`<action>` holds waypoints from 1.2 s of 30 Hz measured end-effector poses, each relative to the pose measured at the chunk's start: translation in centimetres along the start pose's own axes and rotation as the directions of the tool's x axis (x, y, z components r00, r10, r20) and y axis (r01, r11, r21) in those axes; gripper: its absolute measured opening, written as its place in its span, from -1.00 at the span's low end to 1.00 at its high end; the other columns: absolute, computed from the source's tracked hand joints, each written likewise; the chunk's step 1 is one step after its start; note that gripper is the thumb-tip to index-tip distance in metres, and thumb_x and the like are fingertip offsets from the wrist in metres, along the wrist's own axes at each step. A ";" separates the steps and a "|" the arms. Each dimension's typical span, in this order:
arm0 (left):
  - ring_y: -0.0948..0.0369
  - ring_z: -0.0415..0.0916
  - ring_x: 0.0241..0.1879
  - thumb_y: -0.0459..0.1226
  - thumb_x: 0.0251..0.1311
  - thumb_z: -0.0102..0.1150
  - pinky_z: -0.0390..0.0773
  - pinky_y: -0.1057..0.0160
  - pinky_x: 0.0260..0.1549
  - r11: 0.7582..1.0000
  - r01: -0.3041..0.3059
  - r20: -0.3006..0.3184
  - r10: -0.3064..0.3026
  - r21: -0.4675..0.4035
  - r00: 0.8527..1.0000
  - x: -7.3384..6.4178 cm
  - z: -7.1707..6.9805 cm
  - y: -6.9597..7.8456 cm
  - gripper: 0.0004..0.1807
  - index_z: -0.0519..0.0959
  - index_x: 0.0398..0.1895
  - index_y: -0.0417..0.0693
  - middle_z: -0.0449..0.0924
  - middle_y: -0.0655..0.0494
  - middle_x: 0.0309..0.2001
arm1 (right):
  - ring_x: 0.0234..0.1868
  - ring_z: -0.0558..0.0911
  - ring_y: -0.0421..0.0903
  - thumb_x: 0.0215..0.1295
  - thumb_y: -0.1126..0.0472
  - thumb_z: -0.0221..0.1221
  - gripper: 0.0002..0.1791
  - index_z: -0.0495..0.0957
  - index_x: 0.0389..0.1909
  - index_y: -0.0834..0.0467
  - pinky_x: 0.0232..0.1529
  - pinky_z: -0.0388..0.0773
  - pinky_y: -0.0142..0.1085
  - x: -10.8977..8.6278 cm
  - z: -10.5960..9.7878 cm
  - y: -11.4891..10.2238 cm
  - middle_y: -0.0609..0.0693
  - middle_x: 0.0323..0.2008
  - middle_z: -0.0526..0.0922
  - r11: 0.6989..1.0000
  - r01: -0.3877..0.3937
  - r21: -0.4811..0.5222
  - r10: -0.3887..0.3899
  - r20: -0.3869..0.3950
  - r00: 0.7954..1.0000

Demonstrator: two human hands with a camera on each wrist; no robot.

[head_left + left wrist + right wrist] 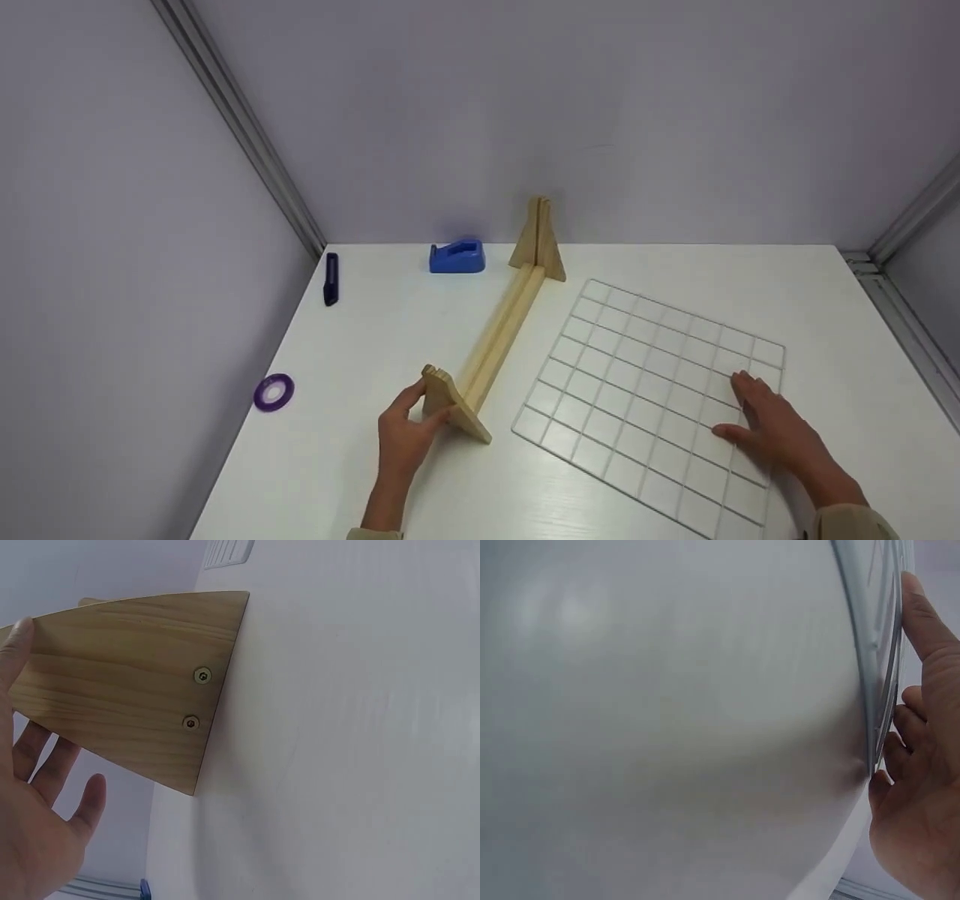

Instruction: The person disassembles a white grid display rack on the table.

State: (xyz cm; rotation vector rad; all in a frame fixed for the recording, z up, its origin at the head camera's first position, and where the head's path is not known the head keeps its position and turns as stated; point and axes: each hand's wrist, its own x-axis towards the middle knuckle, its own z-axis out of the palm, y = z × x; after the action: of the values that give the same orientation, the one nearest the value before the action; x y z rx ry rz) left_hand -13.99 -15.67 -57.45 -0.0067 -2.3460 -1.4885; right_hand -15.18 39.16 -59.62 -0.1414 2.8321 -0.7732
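A wooden stand [501, 337] lies lengthwise from the back to the middle of the table, a slotted tapered board at each end joined by two rails. My left hand [405, 435] grips its near end board [135, 667], thumb on one side and fingers at the other; two screws show in that face. To the right, a wire grid panel [645, 382] lies on the table. My right hand [780, 435] rests at the panel's right side with fingers extended and thumb spread. In the right wrist view, the fingers [926, 622] are along the grid's edge.
A blue tape dispenser [457, 257] stands at the back, left of the stand's far end. Further left lie a dark utility knife [331, 279] and a purple ring-shaped roll [274, 392] near the white table's [360, 360] left edge. Walls rise behind and to the left.
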 end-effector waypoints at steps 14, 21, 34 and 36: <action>0.01 0.63 0.20 -0.12 -0.11 0.61 0.54 -0.03 0.27 1.000 -0.011 -0.098 0.014 0.027 0.995 -1.9 1.3 0.8 -0.30 0.65 0.16 -0.18 0.71 -0.02 0.13 | 0.58 -0.16 0.45 0.27 -0.32 0.26 0.19 -0.15 0.63 0.20 0.51 -0.21 0.37 1.7 -1.6 1.1 0.34 0.61 -0.12 0.995 0.097 0.023 -0.098 0.026 0.995; 0.00 0.65 0.16 -0.13 -0.11 0.62 0.58 0.04 0.22 0.998 -0.058 -0.141 0.063 0.041 0.988 -2.5 1.9 1.2 -0.29 0.64 0.15 -0.27 0.72 -0.05 0.11 | 0.57 -0.14 0.48 0.25 -0.27 0.30 0.17 -0.10 0.63 0.21 0.45 -0.15 0.44 2.7 -2.5 1.1 0.37 0.60 -0.08 0.994 0.107 0.038 -0.109 0.059 0.992; 0.01 0.71 0.06 -0.12 -0.18 0.64 0.65 0.04 0.10 0.988 -0.086 -0.222 0.114 0.131 0.968 -4.1 3.1 1.8 -0.31 0.67 0.05 -0.30 0.75 -0.09 0.02 | 0.54 -0.07 0.50 0.23 -0.17 0.35 0.10 0.03 0.58 0.29 0.43 -0.06 0.42 4.8 -3.4 0.6 0.42 0.56 0.03 0.985 0.172 -0.014 -0.170 0.113 0.979; 0.02 0.71 0.05 -0.14 -0.19 0.65 0.65 0.05 0.10 0.987 -0.076 -0.235 0.108 0.141 0.966 -4.5 3.2 1.8 -0.33 0.68 0.04 -0.29 0.76 -0.07 0.01 | 0.54 -0.06 0.51 0.23 -0.15 0.36 0.09 0.05 0.58 0.29 0.43 -0.05 0.42 5.0 -3.3 0.3 0.42 0.55 0.04 0.984 0.178 -0.017 -0.175 0.123 0.977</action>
State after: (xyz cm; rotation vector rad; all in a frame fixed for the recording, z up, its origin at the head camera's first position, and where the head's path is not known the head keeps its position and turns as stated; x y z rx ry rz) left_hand -10.40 -11.19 -58.44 0.0925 -2.2090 -1.2146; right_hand -20.79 40.37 -57.81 -0.4345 2.7417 -0.7333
